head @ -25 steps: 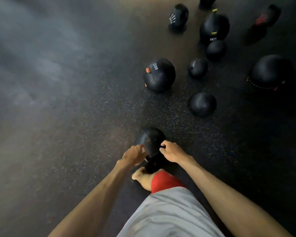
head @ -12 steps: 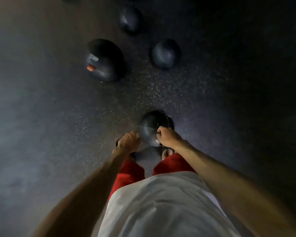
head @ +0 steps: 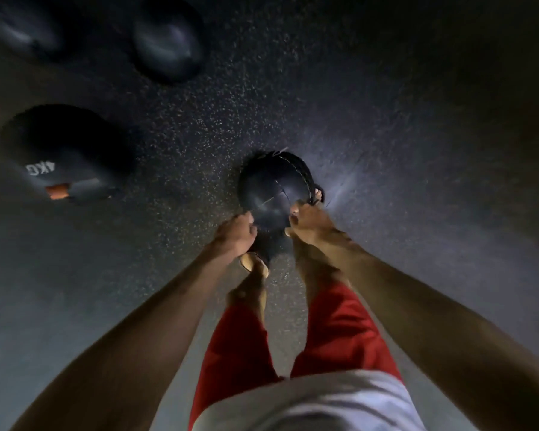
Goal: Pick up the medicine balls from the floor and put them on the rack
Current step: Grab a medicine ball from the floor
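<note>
Floor: dark rubber matting, flecked all over with pale speckles. Light dim. Brightest patch near centre of view, pale sheen just toward 3 o'clock. Deep shadow at 1 o'clock; greyer, blurred at 8 o'clock.

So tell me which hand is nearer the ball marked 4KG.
Left. The left hand grips the small ball on the side facing the 4KG ball; the right hand grips the opposite side, farther away.
</note>
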A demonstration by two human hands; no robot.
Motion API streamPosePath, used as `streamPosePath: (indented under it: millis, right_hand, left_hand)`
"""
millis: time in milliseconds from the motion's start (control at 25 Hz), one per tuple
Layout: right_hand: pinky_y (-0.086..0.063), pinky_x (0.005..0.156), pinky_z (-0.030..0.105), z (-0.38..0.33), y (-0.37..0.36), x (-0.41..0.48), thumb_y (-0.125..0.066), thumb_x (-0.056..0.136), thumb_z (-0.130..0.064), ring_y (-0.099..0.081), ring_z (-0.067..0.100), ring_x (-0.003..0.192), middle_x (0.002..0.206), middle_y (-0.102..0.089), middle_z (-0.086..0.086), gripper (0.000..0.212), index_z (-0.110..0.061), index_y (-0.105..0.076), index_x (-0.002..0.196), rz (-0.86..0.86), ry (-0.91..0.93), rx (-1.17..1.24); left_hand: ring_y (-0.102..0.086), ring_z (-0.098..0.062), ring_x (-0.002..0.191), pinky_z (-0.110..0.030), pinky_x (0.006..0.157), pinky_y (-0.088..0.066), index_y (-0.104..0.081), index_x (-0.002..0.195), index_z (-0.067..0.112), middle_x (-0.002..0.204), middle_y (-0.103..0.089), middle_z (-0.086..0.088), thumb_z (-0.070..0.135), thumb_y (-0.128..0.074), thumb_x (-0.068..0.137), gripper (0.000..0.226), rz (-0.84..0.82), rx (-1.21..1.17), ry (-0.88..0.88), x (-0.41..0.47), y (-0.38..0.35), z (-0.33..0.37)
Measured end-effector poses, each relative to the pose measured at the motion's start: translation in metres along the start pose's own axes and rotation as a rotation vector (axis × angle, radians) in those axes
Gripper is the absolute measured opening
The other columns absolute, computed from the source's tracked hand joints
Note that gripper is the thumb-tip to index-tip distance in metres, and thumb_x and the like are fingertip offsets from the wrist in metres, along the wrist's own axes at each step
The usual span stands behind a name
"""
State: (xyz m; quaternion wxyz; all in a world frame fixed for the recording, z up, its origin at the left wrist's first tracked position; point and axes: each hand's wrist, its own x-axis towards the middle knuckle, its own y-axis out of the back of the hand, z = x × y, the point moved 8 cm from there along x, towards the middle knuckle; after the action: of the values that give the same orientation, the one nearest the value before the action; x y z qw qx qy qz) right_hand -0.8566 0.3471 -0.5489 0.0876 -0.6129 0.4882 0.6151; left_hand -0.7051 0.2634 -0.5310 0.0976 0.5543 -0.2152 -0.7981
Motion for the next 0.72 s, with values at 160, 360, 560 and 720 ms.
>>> streamPosePath:
  millis: [160, 360, 560, 720]
  right_hand:
    - [-0.044, 0.105, 0.049, 0.026, -0.071, 0.093, -0.048, 0.100, -0.033, -0.052, 0.037, 0.124, 0.133, -0.054, 0.018, 0.044, -0.015, -0.042, 0.139, 0.020, -0.080, 0.111]
    - [-0.013, 0.122, 0.061, 0.052, -0.143, 0.183, -0.043, 0.102, -0.050, 0.001, 0.044, 0.153, 0.164, 0.010, 0.028, 0.085, -0.019, 0.012, 0.159, -0.093, -0.224, 0.134]
    - [-0.007, 0.123, 0.056, 0.070, -0.124, 0.232, -0.060, 0.095, -0.050, 0.021, 0.043, 0.150, 0.158, 0.030, 0.029, 0.110, -0.018, 0.026, 0.155, 0.173, -0.265, 0.373]
    - [-0.004, 0.124, 0.052, 0.113, -0.042, 0.282, -0.052, 0.094, -0.063, 0.013, 0.035, 0.154, 0.166, 0.015, 0.020, 0.098, -0.027, 0.011, 0.160, 0.274, -0.245, 0.477]
  left_hand:
    - [-0.061, -0.030, 0.114, -0.039, 0.089, -0.049, -0.044, 0.142, 0.025, 0.132, -0.060, -0.011, 0.026, -0.048, 0.102, 0.040, -0.019, 0.034, -0.019, 0.095, -0.032, -0.023]
    - [-0.050, -0.032, 0.131, -0.046, 0.106, -0.043, -0.026, 0.155, 0.031, 0.150, -0.043, -0.011, 0.024, -0.051, 0.102, 0.059, -0.030, 0.080, -0.061, 0.199, -0.077, -0.040]
    - [-0.048, -0.037, 0.132, -0.048, 0.105, -0.040, -0.013, 0.158, 0.034, 0.153, -0.038, -0.016, 0.021, -0.052, 0.101, 0.070, -0.048, 0.108, -0.076, 0.242, -0.112, -0.054]
    - [-0.034, -0.040, 0.142, -0.058, 0.110, -0.037, 0.004, 0.158, 0.040, 0.160, -0.021, -0.020, 0.024, -0.057, 0.098, 0.086, -0.016, 0.064, -0.123, 0.262, -0.112, -0.034]
